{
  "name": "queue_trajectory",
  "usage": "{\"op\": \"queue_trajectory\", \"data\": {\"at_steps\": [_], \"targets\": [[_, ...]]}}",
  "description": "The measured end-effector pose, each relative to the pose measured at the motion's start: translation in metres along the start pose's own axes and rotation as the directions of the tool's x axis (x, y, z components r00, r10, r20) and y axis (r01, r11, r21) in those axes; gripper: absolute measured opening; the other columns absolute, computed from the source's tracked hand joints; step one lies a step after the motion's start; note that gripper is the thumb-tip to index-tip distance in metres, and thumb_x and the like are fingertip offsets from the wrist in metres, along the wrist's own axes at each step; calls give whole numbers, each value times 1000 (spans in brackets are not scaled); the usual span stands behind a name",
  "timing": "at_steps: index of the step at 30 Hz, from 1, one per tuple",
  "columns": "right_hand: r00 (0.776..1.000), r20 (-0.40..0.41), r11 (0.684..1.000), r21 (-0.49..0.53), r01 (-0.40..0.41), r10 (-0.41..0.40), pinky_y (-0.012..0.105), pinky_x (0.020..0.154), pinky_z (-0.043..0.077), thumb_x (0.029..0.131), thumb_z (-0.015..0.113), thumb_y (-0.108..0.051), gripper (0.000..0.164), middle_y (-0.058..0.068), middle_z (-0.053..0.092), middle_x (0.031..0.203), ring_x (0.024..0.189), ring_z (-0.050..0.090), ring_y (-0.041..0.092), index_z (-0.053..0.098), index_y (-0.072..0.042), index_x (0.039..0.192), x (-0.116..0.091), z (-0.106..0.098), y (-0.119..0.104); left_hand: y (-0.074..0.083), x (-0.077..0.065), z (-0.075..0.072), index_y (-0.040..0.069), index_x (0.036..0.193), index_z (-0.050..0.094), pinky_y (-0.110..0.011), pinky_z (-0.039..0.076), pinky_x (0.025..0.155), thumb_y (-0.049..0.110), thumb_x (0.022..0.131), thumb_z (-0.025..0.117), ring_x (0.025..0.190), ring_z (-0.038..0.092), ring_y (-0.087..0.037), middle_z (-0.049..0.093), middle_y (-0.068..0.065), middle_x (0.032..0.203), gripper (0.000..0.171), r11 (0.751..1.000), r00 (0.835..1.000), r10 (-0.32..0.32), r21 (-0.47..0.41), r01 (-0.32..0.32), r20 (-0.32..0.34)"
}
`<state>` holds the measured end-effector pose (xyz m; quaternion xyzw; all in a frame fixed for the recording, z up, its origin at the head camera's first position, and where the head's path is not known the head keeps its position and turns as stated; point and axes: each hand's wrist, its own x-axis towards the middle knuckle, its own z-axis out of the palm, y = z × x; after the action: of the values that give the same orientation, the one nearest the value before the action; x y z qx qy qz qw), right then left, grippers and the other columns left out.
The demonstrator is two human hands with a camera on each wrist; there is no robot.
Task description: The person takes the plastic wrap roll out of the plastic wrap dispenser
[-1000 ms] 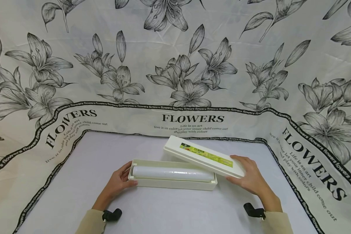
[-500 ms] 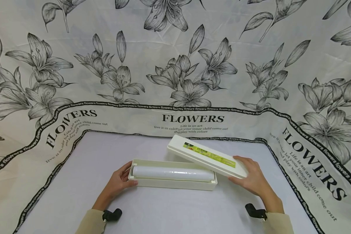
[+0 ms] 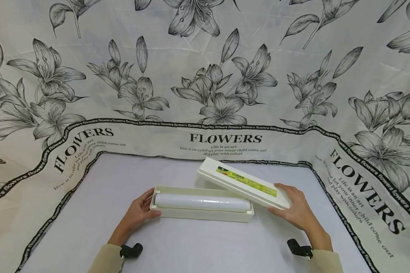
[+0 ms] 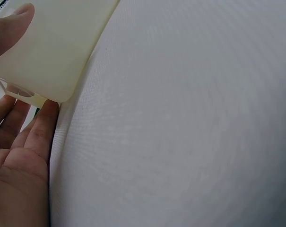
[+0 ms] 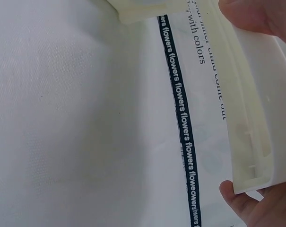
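A cream cling film box [image 3: 205, 216] sits on the table with a white roll of film [image 3: 201, 201] lying inside it. My left hand [image 3: 140, 211] grips the box's left end. In the left wrist view its thumb [image 4: 15, 26] presses the box wall [image 4: 53, 52], while the other fingers lie against the end. Tilted above the box's right side is the matching lid [image 3: 210, 175], bearing a yellow-green label [image 3: 247, 182]. My right hand [image 3: 295, 208] holds the lid by its right end. The right wrist view shows the lid's hollow underside [image 5: 249, 118] between thumb and fingers.
White cloth covers the table [image 3: 198, 246]. Behind it and along both sides rises a flower-printed fabric [image 3: 205, 94] with a black lettered border. A dark strap-mounted piece [image 3: 131, 251] sits at my left wrist and a similar one [image 3: 298, 248] at my right.
My right hand has drawn the lid a little to the right, exposing slightly more of the box's back edge. The left hand and the box stay where they were.
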<state>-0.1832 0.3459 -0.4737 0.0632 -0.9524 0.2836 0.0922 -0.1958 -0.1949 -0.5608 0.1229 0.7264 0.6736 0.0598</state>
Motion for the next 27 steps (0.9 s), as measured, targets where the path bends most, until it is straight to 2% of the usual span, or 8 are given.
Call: {"op": "queue_trajectory", "data": {"at_steps": [4, 19, 27], "targets": [[1000, -8, 1000, -4, 1, -1, 55, 90, 37, 73, 90, -44, 85, 21, 55, 142, 125, 44, 42, 55, -14, 145, -2, 0, 3, 0, -1, 1, -6, 159, 26, -9, 44, 104, 1, 81, 84, 150, 30, -48, 31, -30, 163, 98, 1000, 1000, -11, 1, 11, -4], [998, 1, 998, -26, -55, 55, 57, 90, 38, 75, 89, -44, 87, 23, 53, 143, 123, 44, 41, 52, -13, 147, -7, -1, 11, -1, 1, 0, -6, 160, 25, -10, 43, 104, 0, 81, 84, 151, 29, -46, 30, -29, 164, 98, 1000, 1000, -11, -11, 11, 2], [998, -21, 998, -40, -52, 52, 56, 89, 37, 74, 90, -44, 87, 25, 55, 142, 123, 46, 43, 53, -11, 146, -11, -2, 18, 0, 1, 0, -6, 160, 25, -9, 43, 104, 0, 81, 83, 151, 29, -46, 30, -29, 164, 98, 1000, 1000, -12, -11, 12, 3]]}}
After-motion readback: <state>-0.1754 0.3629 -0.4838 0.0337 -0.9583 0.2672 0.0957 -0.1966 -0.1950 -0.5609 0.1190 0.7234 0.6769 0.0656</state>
